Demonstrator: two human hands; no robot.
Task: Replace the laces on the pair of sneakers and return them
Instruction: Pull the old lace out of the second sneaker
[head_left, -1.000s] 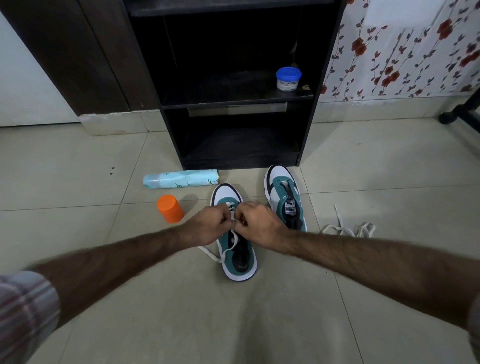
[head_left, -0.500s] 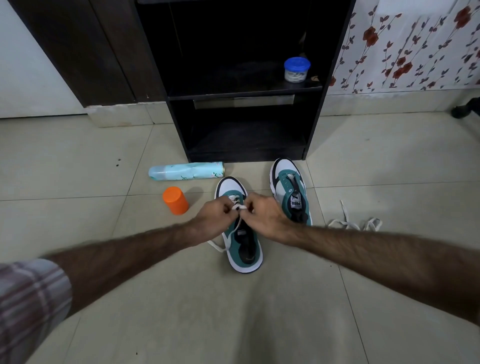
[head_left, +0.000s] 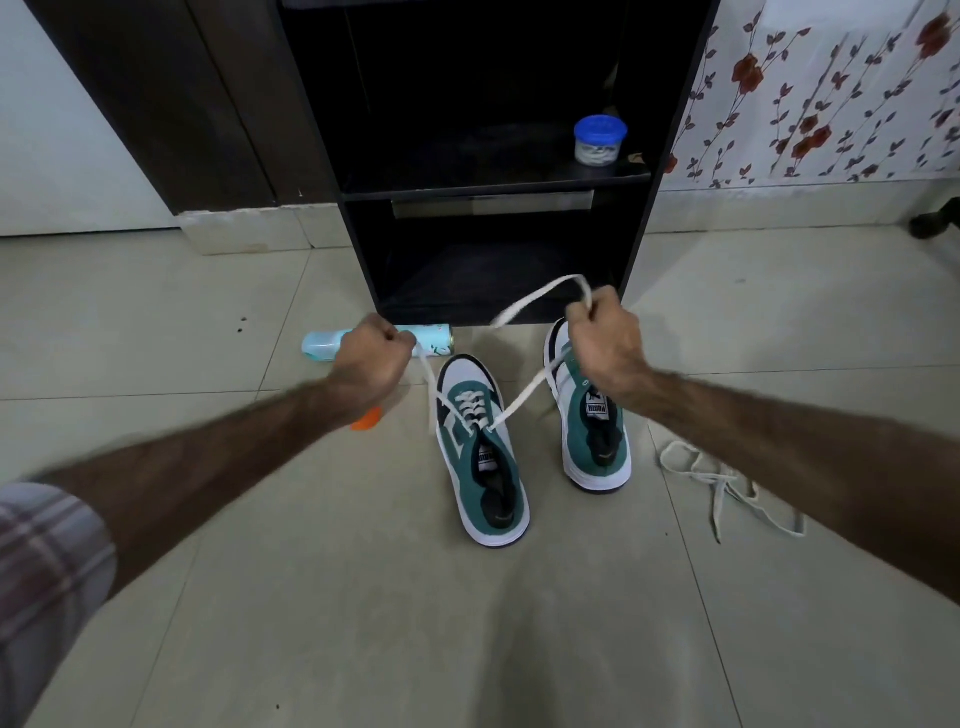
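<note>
Two teal and white sneakers stand on the tiled floor. The left sneaker (head_left: 483, 457) has a white lace (head_left: 524, 400) threaded through its front eyelets. Both lace ends are stretched up and outward. My left hand (head_left: 371, 364) is fisted on the left end, above and left of the shoe. My right hand (head_left: 605, 343) is fisted on the right end, whose tail loops over the fist. The right sneaker (head_left: 592, 436) has no lace, and my right hand covers its toe. A loose white lace (head_left: 727, 483) lies on the floor to the right.
A black open shelf unit (head_left: 493, 187) stands just behind the shoes, with a blue-lidded jar (head_left: 600, 140) on its middle shelf. A pale blue spray can (head_left: 431, 340) lies on the floor behind my left hand. An orange cap (head_left: 368, 418) peeks out under my left wrist.
My hands were close together over the left sneaker's eyelets. Now they have pulled apart and upward, drawing both lace ends taut. The camera has also tilted slightly.
</note>
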